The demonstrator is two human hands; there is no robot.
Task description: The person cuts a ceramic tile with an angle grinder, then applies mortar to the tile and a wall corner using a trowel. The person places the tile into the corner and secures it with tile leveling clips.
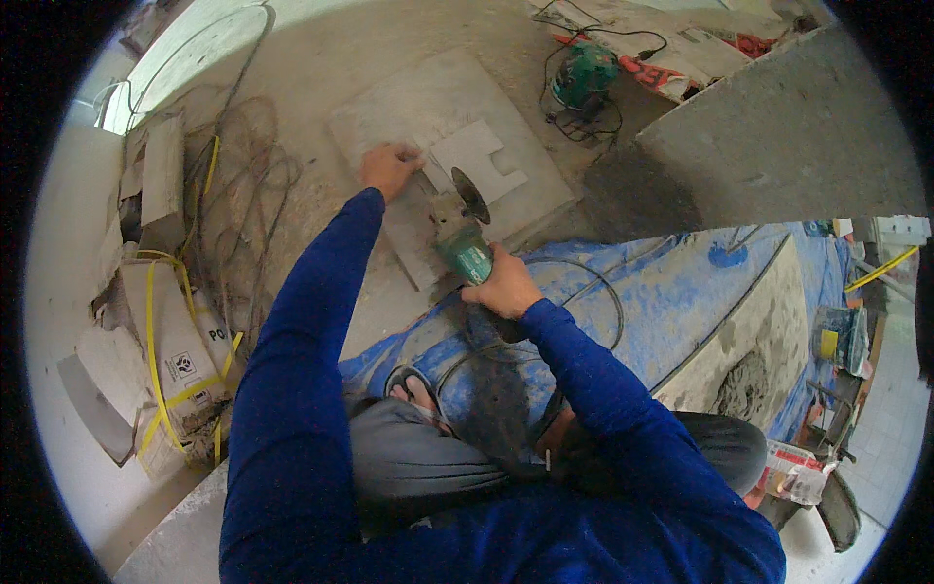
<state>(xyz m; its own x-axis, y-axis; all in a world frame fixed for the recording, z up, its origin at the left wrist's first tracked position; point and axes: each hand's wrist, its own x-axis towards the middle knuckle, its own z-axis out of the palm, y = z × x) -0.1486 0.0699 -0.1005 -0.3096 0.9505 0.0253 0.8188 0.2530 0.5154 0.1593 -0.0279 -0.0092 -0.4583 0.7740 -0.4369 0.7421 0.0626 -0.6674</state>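
My right hand [506, 284] is wrapped round the green body of an angle grinder [465, 255]. Its thin dark cutting disc [471, 197] stands on edge at the far end, over a light grey tile piece [472, 156] with a notch cut in one side. That piece lies on a larger square slab [389, 107] on the floor. Left of the disc, my left hand [391, 167] has its fingers pinched together at the tile piece's left edge; what lies between them is too small to make out. A narrow strip [409, 255] rests along the slab's near left part.
A green power tool [586, 76] with a black cord sits beyond the slab. Loose cables [258, 185] and strapped cartons [175, 341] lie at left. A grey board [788, 127] fills the right, above a dusty blue sheet [593, 273] with a hose loop and a mortar-smeared panel [769, 331].
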